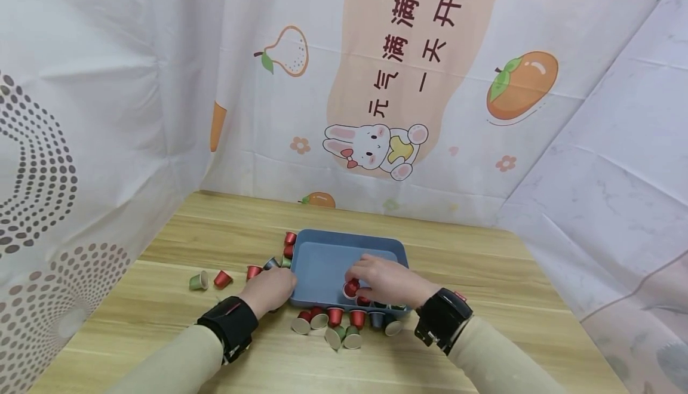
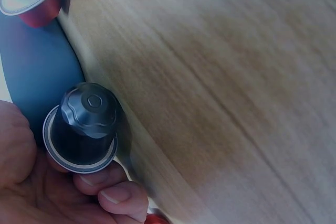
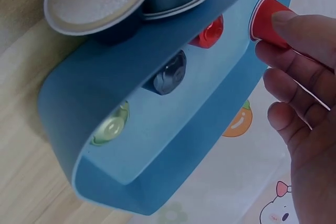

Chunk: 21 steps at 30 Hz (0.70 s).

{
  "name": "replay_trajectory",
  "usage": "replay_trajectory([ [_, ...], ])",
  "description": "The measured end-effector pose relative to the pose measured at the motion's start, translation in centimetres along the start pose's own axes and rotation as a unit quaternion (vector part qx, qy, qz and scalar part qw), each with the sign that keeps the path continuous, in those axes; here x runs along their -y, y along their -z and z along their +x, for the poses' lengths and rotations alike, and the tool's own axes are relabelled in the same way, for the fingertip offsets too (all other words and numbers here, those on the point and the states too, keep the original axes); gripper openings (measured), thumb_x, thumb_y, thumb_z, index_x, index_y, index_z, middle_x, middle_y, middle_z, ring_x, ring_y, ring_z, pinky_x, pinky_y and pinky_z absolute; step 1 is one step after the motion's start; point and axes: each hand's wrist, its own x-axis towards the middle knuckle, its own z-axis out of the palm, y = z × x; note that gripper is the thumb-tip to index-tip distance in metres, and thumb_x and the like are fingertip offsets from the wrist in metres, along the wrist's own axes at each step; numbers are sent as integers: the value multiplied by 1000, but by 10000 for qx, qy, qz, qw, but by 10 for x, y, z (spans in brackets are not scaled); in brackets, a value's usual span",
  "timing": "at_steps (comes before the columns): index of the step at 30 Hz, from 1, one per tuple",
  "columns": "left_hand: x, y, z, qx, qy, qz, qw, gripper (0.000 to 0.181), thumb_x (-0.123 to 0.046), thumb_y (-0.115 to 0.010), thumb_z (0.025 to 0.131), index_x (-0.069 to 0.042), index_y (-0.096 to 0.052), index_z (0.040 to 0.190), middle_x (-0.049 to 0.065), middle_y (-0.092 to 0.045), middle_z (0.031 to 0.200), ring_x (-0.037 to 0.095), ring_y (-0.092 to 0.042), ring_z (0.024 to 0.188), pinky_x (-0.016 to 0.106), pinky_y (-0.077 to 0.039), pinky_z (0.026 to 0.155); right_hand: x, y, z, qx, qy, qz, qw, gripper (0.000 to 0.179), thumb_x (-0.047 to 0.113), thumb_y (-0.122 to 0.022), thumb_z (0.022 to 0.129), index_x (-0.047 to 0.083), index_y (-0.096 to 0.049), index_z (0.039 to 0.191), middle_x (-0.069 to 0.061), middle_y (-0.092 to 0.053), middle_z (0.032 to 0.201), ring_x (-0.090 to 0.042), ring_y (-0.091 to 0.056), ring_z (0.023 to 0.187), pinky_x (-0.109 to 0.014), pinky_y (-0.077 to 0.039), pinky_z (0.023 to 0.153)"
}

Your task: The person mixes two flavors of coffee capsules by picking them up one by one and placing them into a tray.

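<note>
A shallow blue tray [image 1: 328, 259] lies on the table between both hands. My right hand [image 1: 395, 280] pinches a red coffee capsule [image 3: 269, 22] between thumb and fingers, over the tray's near part. Along the near inside wall of the tray are a red capsule [image 3: 211, 32], a dark capsule [image 3: 170, 74] and a green capsule [image 3: 113, 125]. At the tray's left edge, my left hand [image 1: 273, 289] holds a dark coffee capsule [image 2: 90, 109] with its fingers curled at the silvery rim. In the head view the hand hides that capsule.
Several capsules lie along the tray's near side, among them a red one [image 1: 335, 316] and a green one [image 1: 352, 338]. More sit by its left side, including a red one [image 1: 290, 238]. Farther left are a green capsule [image 1: 199, 281] and a red one [image 1: 222, 279]. A printed curtain [image 1: 279, 167] hangs behind.
</note>
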Motion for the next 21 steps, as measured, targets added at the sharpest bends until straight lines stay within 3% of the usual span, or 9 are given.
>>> replay_trajectory([
  [7, 1, -1, 1, 32, -68, 215, 9997, 23, -3, -56, 101, -9, -62, 79, 3, -55, 74, 16, -47, 66, 34, -43, 62, 0, -5, 1, -58, 159, -129, 9998, 18, 12, -77, 91, 14, -71, 108, 4, -71, 100, -11, -54, 89, -19, -48, 75],
  [14, 1, -1, 1, 142, 103, -71, 9998, 26, -3, -54, 102, -10, -61, 78, 3, -51, 71, 18, -46, 64, 33, -38, 60, -2, -10, 2, -180, 371, -194, 9990, 19, 9, -79, 89, 13, -71, 106, 3, -72, 99, -12, -54, 87, -20, -48, 73],
  [21, 0, 0, 0, 98, 46, 14, 9999, 24, -3, -55, 101, -9, -62, 79, 3, -54, 73, 18, -47, 66, 35, -42, 62, -2, -14, 4, -88, 373, -260, 9989, 20, 11, -80, 88, 13, -71, 106, 3, -72, 101, -13, -54, 88, -21, -49, 74],
])
